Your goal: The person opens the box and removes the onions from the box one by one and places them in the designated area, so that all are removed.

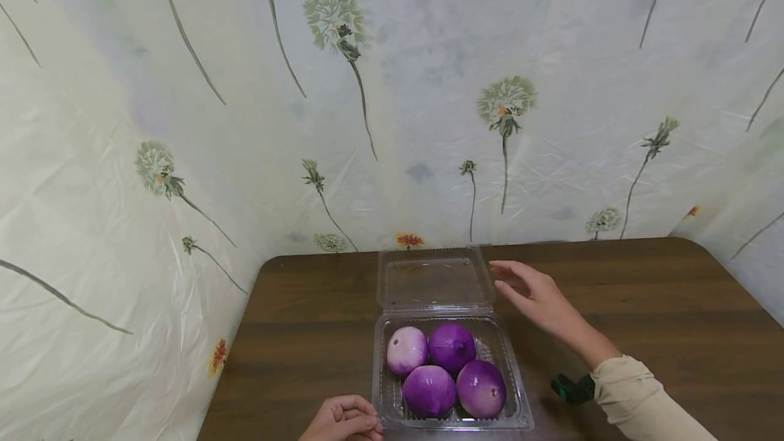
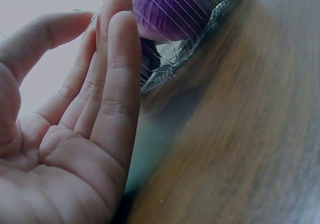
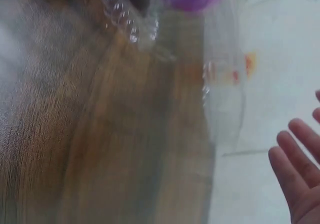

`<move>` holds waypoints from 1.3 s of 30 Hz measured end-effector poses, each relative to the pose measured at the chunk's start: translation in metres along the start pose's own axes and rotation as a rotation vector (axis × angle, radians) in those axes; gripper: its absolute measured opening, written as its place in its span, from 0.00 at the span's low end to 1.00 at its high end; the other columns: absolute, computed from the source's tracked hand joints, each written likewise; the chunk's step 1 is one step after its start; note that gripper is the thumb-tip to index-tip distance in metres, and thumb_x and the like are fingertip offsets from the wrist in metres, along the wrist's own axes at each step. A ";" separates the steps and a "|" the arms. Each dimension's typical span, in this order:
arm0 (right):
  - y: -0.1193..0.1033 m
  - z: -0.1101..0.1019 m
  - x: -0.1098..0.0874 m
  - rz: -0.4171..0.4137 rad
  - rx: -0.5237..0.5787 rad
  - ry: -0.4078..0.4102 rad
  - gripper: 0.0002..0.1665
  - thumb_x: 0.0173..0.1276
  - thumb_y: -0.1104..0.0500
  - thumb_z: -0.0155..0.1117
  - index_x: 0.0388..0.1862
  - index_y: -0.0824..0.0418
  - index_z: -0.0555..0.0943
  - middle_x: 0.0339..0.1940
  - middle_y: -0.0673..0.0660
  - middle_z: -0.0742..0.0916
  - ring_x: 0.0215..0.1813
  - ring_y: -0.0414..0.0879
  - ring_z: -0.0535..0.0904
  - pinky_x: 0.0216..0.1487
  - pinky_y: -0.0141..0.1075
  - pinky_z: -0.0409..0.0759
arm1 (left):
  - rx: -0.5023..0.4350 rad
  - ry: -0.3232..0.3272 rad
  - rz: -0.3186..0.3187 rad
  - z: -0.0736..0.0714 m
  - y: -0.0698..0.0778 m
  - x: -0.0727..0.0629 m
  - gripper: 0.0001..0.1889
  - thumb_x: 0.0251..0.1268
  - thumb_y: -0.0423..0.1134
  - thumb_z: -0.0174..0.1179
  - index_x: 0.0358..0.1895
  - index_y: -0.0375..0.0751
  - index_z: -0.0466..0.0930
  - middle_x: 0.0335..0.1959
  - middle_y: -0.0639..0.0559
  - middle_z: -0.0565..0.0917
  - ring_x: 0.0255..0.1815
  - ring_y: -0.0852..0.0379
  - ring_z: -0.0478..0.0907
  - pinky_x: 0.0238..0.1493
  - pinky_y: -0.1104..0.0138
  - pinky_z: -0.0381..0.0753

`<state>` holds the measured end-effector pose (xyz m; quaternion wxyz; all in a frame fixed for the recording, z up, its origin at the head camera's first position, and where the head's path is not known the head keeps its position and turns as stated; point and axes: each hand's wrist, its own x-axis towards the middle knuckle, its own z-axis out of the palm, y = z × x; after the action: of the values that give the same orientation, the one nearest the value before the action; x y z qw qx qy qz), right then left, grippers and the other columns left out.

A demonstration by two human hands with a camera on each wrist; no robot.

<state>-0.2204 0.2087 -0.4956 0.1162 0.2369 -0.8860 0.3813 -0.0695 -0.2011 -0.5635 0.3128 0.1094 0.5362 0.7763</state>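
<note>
A clear plastic clamshell container (image 1: 517,400) stands on the table with its lid (image 1: 435,281) folded back at the far side. Inside lie several purple-and-white red onions (image 1: 430,391), one paler than the others. At the near left corner, my left hand (image 1: 344,419) pinches the container's rim between thumb and fingers. In the left wrist view an onion (image 2: 172,11) shows through the ribbed side wall beyond the fingertips. My right hand (image 1: 535,295) hovers just right of the lid, fingers loosely bent and apart from it. The right wrist view shows its spread fingers (image 3: 295,156), holding nothing.
A small dark green and black object (image 1: 572,388) lies on the brown wooden table (image 1: 294,339), beside the right sleeve. Behind and to the left hangs a pale sheet (image 1: 416,107) printed with dandelions.
</note>
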 end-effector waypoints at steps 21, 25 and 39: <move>-0.078 0.008 -0.015 -0.531 -0.140 -0.274 0.36 0.59 0.55 0.82 0.66 0.52 0.78 0.61 0.49 0.85 0.60 0.46 0.84 0.55 0.43 0.89 | 0.025 0.031 -0.018 0.001 0.000 0.000 0.03 0.73 0.34 0.62 0.40 0.48 0.84 0.36 0.59 0.91 0.38 0.66 0.89 0.43 0.74 0.89; -0.086 0.013 -0.016 -0.614 -0.182 -0.304 0.38 0.54 0.56 0.83 0.65 0.53 0.79 0.61 0.51 0.85 0.61 0.46 0.83 0.55 0.42 0.88 | 0.020 0.034 -0.019 0.000 0.000 0.000 0.03 0.73 0.34 0.62 0.40 0.48 0.83 0.36 0.58 0.91 0.38 0.66 0.89 0.43 0.74 0.89; -0.108 0.032 -0.016 -0.788 -0.310 -0.440 0.40 0.51 0.56 0.81 0.66 0.53 0.79 0.62 0.48 0.84 0.62 0.43 0.82 0.56 0.35 0.87 | 0.016 0.027 -0.017 0.000 -0.001 0.000 0.04 0.74 0.33 0.61 0.40 0.47 0.83 0.36 0.58 0.91 0.38 0.66 0.89 0.43 0.74 0.89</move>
<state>-0.1525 0.1258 -0.4568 0.0955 0.6099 -0.7786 0.1124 -0.0695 -0.2007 -0.5645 0.3115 0.0967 0.5473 0.7707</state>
